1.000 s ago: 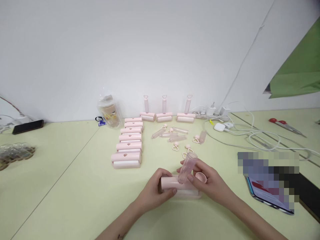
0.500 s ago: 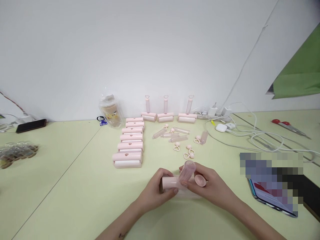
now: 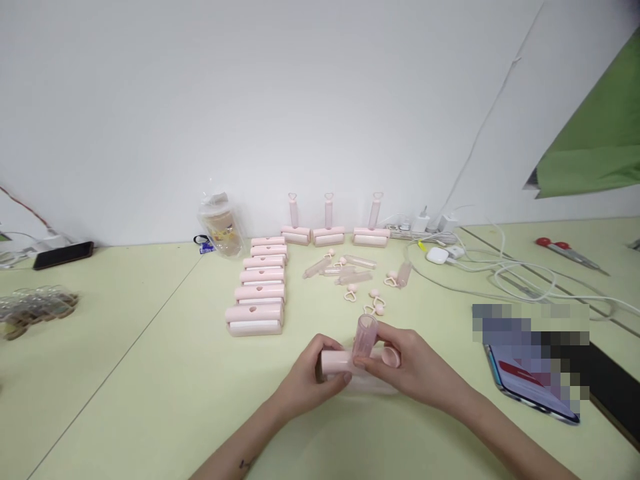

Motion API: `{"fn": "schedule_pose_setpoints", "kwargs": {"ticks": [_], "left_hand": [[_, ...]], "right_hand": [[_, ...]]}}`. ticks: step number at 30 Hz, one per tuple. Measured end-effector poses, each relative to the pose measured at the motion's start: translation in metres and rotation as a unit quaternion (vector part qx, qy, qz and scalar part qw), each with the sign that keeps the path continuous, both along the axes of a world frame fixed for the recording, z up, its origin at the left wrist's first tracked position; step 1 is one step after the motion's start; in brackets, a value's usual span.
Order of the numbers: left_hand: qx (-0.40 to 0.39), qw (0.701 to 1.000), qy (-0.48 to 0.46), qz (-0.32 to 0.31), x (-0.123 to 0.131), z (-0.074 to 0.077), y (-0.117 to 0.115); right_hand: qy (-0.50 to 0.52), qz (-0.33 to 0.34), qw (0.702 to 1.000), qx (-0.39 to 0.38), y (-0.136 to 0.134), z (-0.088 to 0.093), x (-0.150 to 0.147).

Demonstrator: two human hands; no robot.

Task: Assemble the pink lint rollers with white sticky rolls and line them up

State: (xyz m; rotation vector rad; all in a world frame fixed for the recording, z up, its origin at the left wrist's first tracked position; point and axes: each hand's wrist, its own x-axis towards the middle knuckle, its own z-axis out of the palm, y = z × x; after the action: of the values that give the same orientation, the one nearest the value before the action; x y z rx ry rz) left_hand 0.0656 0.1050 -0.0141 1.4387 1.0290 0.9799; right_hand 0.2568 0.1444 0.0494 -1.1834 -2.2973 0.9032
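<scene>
My left hand (image 3: 317, 373) is closed around the left end of a pink lint roller head (image 3: 336, 361). My right hand (image 3: 405, 363) pinches a clear pink handle tube (image 3: 366, 333), which stands nearly upright against the middle of the roller head, its open end up. Whether the tube sits in the head's hole is hidden by my fingers. A pink round cap (image 3: 391, 357) is also tucked in my right hand. Beyond my hands lie loose heart-ring caps (image 3: 351, 292) and several clear tubes (image 3: 354, 278).
Left, a column of pink roller heads (image 3: 255, 313); at the wall, three rollers with upright handles (image 3: 329, 213). A bagged cup (image 3: 223, 227) stands behind. Right lie white cables (image 3: 500, 267), red-handled scissors (image 3: 570, 253) and a phone (image 3: 530, 380). Another phone (image 3: 64, 255) lies far left.
My right hand has moved left and swung the tilted tube closer to upright over the roller head. My left hand keeps its grip. The view has shifted slightly.
</scene>
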Motion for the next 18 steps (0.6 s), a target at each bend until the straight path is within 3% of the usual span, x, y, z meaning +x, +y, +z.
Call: {"fn": "schedule_pose_setpoints", "kwargs": {"ticks": [4, 8, 11, 15, 18], "left_hand": [[0.012, 0.999, 0.033, 0.008, -0.001, 0.004, -0.001], [0.012, 0.998, 0.065, 0.008, -0.002, 0.003, -0.003], [0.020, 0.997, 0.073, 0.024, -0.004, 0.005, -0.002], [0.080, 0.981, 0.131, 0.119, -0.001, 0.036, 0.009], [0.117, 0.988, 0.076, 0.072, 0.010, 0.067, 0.021]], "right_hand": [[0.078, -0.028, 0.992, -0.091, 0.010, -0.002, 0.012], [0.293, -0.103, 0.923, -0.226, 0.024, -0.002, 0.031], [0.349, -0.117, 0.897, -0.244, 0.028, 0.000, 0.034], [0.337, -0.117, 0.912, -0.203, 0.030, 0.003, 0.027], [0.308, -0.102, 0.936, -0.141, 0.032, 0.010, 0.023]]}}
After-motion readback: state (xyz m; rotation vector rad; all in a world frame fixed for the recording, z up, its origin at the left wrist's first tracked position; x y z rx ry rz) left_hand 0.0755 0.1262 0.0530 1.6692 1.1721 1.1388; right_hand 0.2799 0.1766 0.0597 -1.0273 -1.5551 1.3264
